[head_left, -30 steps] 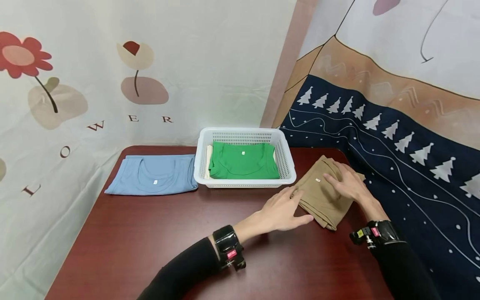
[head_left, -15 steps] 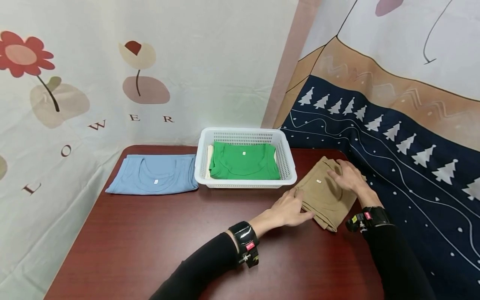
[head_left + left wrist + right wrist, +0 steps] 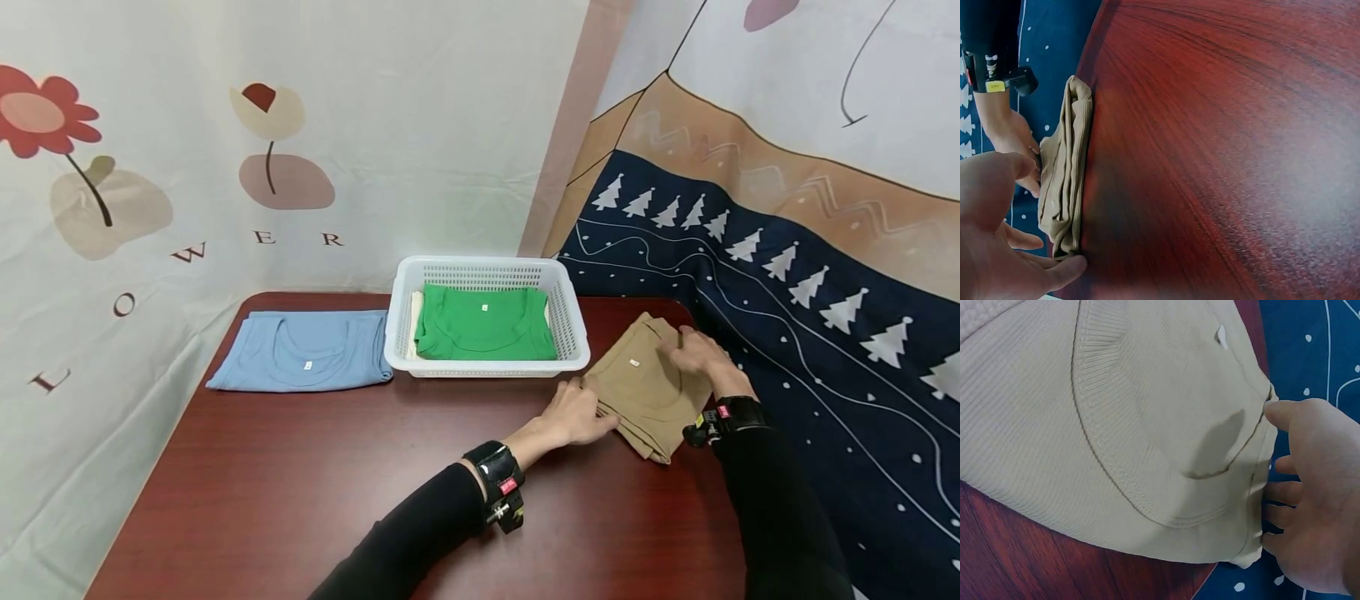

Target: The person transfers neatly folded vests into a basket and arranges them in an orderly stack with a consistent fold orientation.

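A folded khaki T-shirt [image 3: 641, 387] lies at an angle at the table's right side, its neckline and small white tag facing up. My left hand [image 3: 572, 414] is at its left edge with thumb and fingers spread apart; in the left wrist view a fingertip [image 3: 1072, 269] reaches the bottom of the folded layers [image 3: 1066, 169]. On the opposite edge my right hand [image 3: 701, 357] grips the shirt, the thumb [image 3: 1282, 414] on the fabric's rim and the other fingers bent against its outer side. The shirt's underside is hidden.
A white perforated basket [image 3: 487, 367] stands at the table's back, holding a folded green T-shirt [image 3: 483, 325] over a cream cloth [image 3: 414, 321]. Left of it lies a folded blue T-shirt [image 3: 300, 350]. A navy tree-patterned curtain [image 3: 787, 350] hangs along the table's right edge [image 3: 678, 308].
Both hands have closed in on the khaki shirt from its two sides. The left hand moved up to its left edge, and the right slid outward from its top onto the right edge.
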Demonstrator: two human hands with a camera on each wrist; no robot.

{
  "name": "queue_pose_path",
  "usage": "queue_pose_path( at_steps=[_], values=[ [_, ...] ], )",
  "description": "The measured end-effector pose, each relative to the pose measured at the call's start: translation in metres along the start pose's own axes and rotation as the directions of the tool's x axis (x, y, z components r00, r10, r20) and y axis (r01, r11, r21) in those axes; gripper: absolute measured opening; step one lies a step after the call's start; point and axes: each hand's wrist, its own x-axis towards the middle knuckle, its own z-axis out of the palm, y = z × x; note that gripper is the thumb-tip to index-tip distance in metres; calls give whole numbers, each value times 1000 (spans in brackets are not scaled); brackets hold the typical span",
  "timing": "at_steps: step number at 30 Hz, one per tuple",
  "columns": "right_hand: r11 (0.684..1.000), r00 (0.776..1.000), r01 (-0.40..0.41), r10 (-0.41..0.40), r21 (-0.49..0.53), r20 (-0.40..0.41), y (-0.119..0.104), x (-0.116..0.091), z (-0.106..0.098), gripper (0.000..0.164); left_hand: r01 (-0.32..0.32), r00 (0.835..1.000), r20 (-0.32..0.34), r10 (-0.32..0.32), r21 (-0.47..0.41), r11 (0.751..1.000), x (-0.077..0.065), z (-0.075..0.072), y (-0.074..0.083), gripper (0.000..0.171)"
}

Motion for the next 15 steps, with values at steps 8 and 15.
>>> queue_pose_path(
  at_steps=[8, 15],
  values=[
    [999, 1000, 10, -11, -47, -4, 7, 4, 3, 81, 19, 997, -72, -24, -74, 997, 22, 20, -14, 54],
    [996, 1000, 24, -25, -87, -9, 9, 3, 1, 67, 156, 987, 6, -159, -251, 955, 18, 9, -10, 48]
  ],
)
